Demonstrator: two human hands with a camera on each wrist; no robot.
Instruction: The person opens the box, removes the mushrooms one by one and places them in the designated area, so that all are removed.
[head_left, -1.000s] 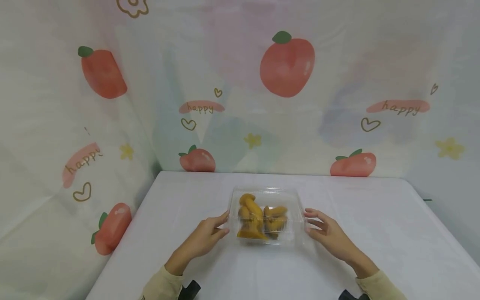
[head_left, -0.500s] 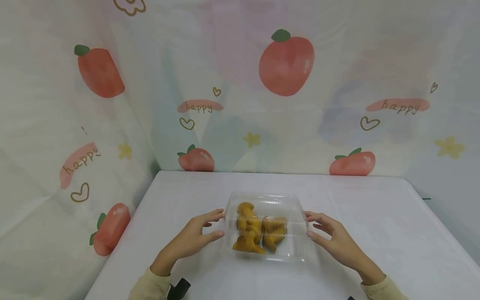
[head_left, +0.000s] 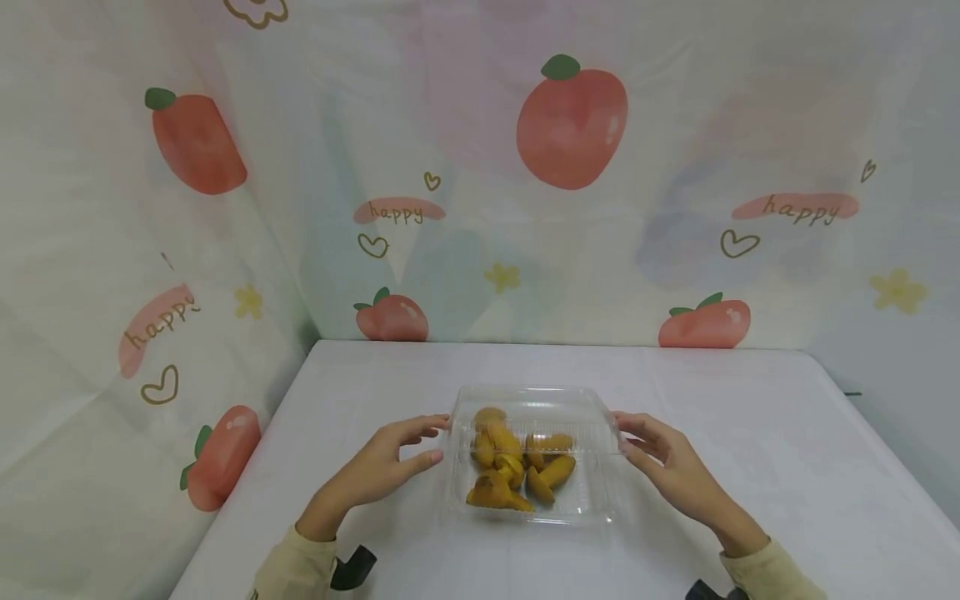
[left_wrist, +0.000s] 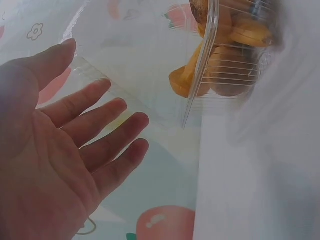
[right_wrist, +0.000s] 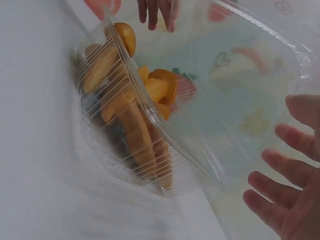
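Note:
A clear plastic clamshell box (head_left: 596,493) lies in front of me, its lid (head_left: 551,406) tilted up towards the back. Several yellow-brown mushrooms (head_left: 492,490) are inside, the front ones uncovered. At the left side is my left hand (head_left: 375,471), its fingertips right at the lid's edge; the left wrist view shows the palm (left_wrist: 55,160) with the fingers spread. My right hand (head_left: 671,471) is opposite, fingertips at the lid's right edge. In the right wrist view, its fingers (right_wrist: 282,170) stretch towards the transparent lid, with the ribbed box wall and mushrooms (right_wrist: 162,85) beyond.
The box stands on a table with a white cloth (head_left: 510,558). Behind and to the left hangs a pale curtain (head_left: 465,125) printed with peaches, hearts and "happy". A dark strap piece (head_left: 352,568) shows below my left cuff.
The box has shifted towards me. Its lid has tilted further back, uncovering more of the front mushrooms. My left hand has moved slightly left with its fingers spread wider.

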